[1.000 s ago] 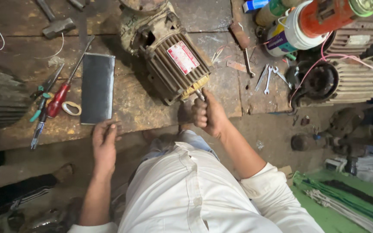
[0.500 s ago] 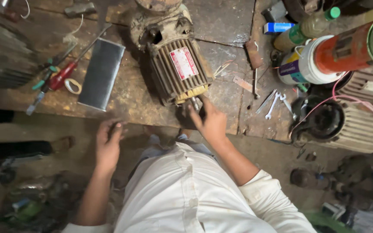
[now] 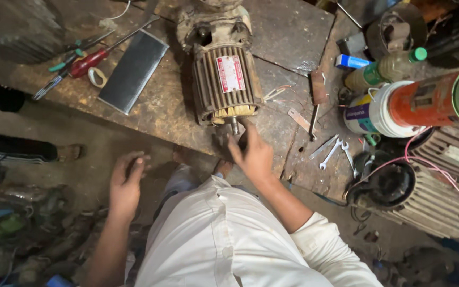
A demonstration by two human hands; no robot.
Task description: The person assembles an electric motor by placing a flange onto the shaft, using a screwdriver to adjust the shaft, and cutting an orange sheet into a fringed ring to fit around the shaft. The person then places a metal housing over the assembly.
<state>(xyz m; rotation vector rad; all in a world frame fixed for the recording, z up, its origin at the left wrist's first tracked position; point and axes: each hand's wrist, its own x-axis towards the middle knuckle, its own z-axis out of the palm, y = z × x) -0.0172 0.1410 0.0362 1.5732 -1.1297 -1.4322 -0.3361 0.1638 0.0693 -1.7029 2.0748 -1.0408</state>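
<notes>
A ribbed electric motor (image 3: 224, 79) lies on the worn wooden workbench (image 3: 288, 32), its short shaft (image 3: 235, 126) pointing toward six o'clock, toward the person. The right hand (image 3: 253, 154) sits just below that shaft end, fingers loosely curled and apart; a dark part seems to rest under the fingertips at the bench edge, though the view is too dim to tell whether it is gripped. The left hand (image 3: 126, 183) hangs off the bench at about eight o'clock from the motor, fingers bent and relaxed, closed on nothing that shows.

At ten o'clock from the motor lie a dark flat slab (image 3: 133, 70), a red-handled screwdriver (image 3: 88, 62) and a small roll of tape (image 3: 98, 77). At three o'clock a rusty chisel (image 3: 318, 90) stands beside two small spanners (image 3: 331, 151), a white tub (image 3: 370, 109) and a second finned motor housing (image 3: 426, 199) with pink wire (image 3: 442, 172).
</notes>
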